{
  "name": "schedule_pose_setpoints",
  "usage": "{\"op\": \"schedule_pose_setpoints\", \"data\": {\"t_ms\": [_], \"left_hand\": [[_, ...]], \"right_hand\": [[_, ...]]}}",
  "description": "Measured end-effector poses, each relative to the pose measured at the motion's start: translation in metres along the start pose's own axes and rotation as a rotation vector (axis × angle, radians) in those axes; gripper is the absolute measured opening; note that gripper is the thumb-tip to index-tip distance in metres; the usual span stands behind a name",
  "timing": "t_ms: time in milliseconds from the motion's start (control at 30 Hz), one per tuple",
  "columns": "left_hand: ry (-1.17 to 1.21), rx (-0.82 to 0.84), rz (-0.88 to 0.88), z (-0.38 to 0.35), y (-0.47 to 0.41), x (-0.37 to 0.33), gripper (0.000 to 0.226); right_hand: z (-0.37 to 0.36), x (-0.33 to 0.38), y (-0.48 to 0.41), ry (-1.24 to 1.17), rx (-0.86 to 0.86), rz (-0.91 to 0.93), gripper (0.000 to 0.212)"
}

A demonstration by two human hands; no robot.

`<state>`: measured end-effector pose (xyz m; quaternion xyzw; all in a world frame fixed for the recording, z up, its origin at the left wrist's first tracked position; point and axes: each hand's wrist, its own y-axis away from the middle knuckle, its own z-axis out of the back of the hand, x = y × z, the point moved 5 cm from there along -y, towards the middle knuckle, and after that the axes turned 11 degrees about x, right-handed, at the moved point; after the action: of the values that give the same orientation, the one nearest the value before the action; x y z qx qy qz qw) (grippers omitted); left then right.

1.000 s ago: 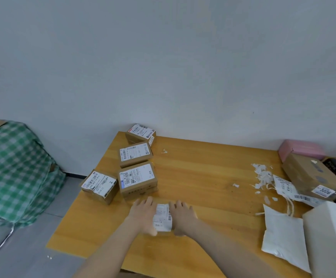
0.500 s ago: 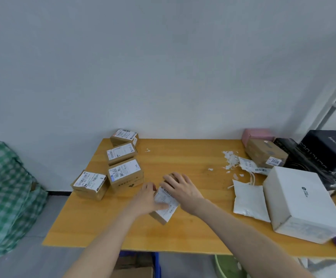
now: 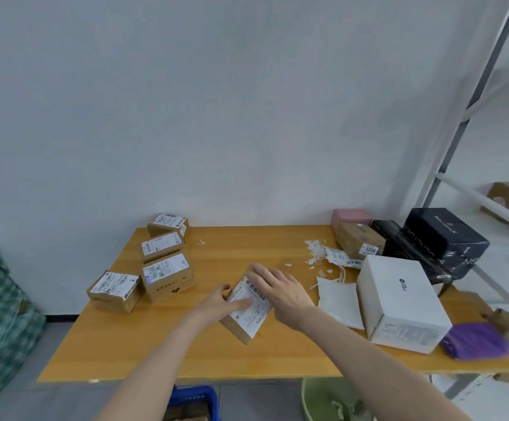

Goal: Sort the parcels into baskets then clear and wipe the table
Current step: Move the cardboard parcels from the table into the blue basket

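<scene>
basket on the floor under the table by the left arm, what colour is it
The basket is blue, shown in the head view.

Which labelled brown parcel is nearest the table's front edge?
The labelled parcel under the left hand and right hand; the rest sit farther back.

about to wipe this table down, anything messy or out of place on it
Torn white paper scraps lie scattered on the table near its back right, in front of the brown box. A ragged-edged white bag lies beside the white box. The parcel that the left hand and right hand touch sits askew to the table edge.
</scene>
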<state>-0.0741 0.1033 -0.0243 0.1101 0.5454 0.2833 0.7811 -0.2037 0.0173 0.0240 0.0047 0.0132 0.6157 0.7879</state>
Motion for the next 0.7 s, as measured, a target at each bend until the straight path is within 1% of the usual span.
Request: {"op": "schedule_pose_setpoints", "data": {"t_ms": [100,200,233,267,333,400,500,600,700], "left_hand": [[0.072,-0.046,-0.041,-0.036,0.015,-0.010,0.080],[0.105,-0.107,-0.093,-0.076,0.033,-0.019,0.065],[0.108,-0.135,-0.106,-0.088,0.039,-0.020,0.064],[0.107,-0.163,-0.111,-0.099,0.046,-0.019,0.070],[0.101,-0.207,-0.114,-0.123,0.064,-0.017,0.089],[0.108,-0.243,-0.144,-0.140,0.083,-0.017,0.091],[0.037,-0.290,-0.162,-0.163,0.107,-0.005,0.094],[-0.051,-0.307,-0.151,-0.174,0.124,0.007,0.098],[-0.205,-0.334,-0.094,-0.173,0.134,0.013,0.105]], "right_hand": [[-0.005,-0.008,0.037,-0.210,0.003,-0.160,0.083],[-0.011,-0.011,0.072,-0.511,-0.007,-0.337,0.071],[-0.011,-0.011,0.082,-0.617,-0.035,-0.388,0.069],[-0.011,-0.009,0.093,-0.715,-0.069,-0.424,0.068],[-0.011,-0.006,0.115,-0.865,-0.125,-0.471,0.072],[-0.014,-0.003,0.129,-0.950,-0.133,-0.521,0.080],[-0.024,0.008,0.153,-1.007,-0.068,-0.583,0.090],[-0.030,0.022,0.173,-1.067,-0.038,-0.520,0.090],[-0.027,0.032,0.177,-1.066,-0.099,-0.460,0.088]]}}
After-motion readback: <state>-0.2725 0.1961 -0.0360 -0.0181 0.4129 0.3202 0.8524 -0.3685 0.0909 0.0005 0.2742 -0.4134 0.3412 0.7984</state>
